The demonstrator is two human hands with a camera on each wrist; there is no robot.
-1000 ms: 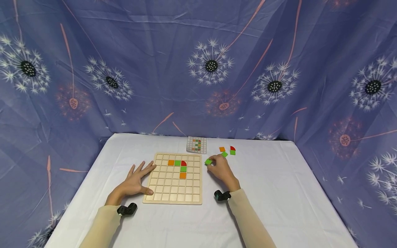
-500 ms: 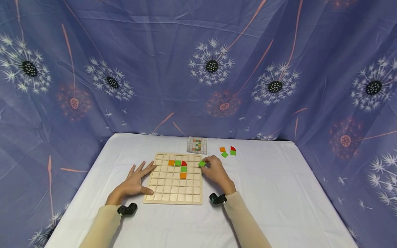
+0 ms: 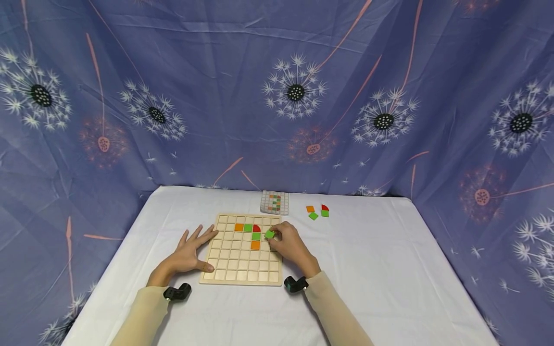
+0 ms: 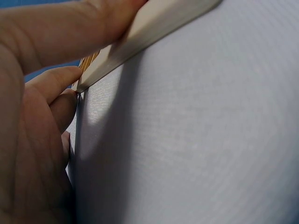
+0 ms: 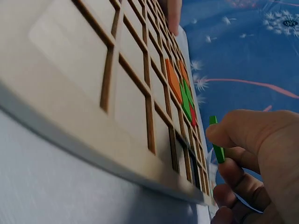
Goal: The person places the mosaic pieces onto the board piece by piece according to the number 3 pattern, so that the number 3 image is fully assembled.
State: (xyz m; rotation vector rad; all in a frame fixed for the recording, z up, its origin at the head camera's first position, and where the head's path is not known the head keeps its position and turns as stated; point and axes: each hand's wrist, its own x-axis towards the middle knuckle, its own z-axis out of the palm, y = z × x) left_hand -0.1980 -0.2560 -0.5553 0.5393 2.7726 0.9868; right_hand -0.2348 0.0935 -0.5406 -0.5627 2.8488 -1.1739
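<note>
A wooden grid board (image 3: 229, 264) lies on the white table (image 3: 389, 269). Orange, green and red tiles (image 3: 248, 228) fill a few of its upper cells, with a green (image 3: 256, 236) and an orange tile (image 3: 255, 245) below them. My right hand (image 3: 289, 245) pinches a green square tile (image 3: 270, 234) over the board's right side, just right of the placed green tile; the tile (image 5: 217, 140) stands on edge between the fingertips (image 5: 219, 133). My left hand (image 3: 189, 252) lies flat, fingers spread, against the board's left edge (image 4: 140, 35).
A pattern card (image 3: 274, 202) lies behind the board. Loose orange (image 3: 310, 208), green (image 3: 313, 216) and red-green (image 3: 324, 210) tiles sit at the back right. A blue dandelion-print cloth (image 3: 277, 96) hangs all around the table.
My right hand carried the green tile leftward from the table beside the loose tiles to above the board's right columns. The left hand stayed still.
</note>
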